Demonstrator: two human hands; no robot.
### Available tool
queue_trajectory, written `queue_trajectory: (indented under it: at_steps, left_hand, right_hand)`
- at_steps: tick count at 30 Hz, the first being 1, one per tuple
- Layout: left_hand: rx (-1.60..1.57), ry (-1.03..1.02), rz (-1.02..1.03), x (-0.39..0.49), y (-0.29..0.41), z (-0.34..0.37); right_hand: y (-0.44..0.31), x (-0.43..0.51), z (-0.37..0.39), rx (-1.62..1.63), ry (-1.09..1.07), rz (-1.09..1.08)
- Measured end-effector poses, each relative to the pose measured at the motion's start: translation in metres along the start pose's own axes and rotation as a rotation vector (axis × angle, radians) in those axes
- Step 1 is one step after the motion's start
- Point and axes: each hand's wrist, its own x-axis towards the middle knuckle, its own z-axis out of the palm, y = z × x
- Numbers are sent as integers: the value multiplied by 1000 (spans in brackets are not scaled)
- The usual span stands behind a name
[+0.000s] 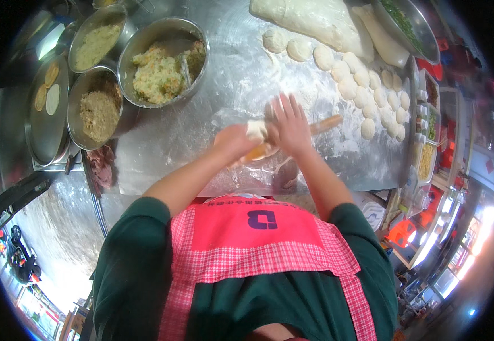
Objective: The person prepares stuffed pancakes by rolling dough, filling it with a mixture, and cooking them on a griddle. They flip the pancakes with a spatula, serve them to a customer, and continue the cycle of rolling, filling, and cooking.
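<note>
My left hand (236, 143) is blurred over the floured metal worktop, its fingers near a small piece of white dough (256, 129); whether it grips the dough is unclear. My right hand (290, 125) lies palm down with its fingers stretched forward, at a wooden rolling pin (326, 124) whose one end sticks out to its right. An orange-brown part shows below the hands, perhaps the pin's other end. Flattened dough rounds (323, 58) lie in rows at the right. Behind them rests a large slab of dough (306, 19).
At the left stand a metal bowl of shredded vegetable filling (157, 76), a bowl of minced filling (98, 115), another bowl (97, 44) and a round tray (38, 132) with flat pieces. A bowl of chopped greens (402, 23) stands top right, above ingredient trays (426, 162) along the edge.
</note>
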Motion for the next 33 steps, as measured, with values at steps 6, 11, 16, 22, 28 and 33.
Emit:
queue_trajectory:
  at_steps: [6, 11, 16, 22, 28, 33]
  left_hand:
    - [-362, 283, -37, 34, -53, 7]
    - [-160, -168, -21, 13, -34, 19]
    - [279, 73, 29, 47, 15, -9]
    - [-95, 203, -85, 62, -9, -6]
    - [234, 140, -59, 47, 30, -2]
    - [292, 160, -45, 51, 41, 4]
  right_hand:
    - [3, -81, 7, -63, -39, -29]
    - [-1, -67, -10, 53, -86, -23]
    - [4, 50, 9, 9, 74, 2]
    - [1, -75, 2, 8, -32, -21]
    - [9, -155, -14, 166, -35, -34]
    - [17, -135, -12, 176, 60, -71]
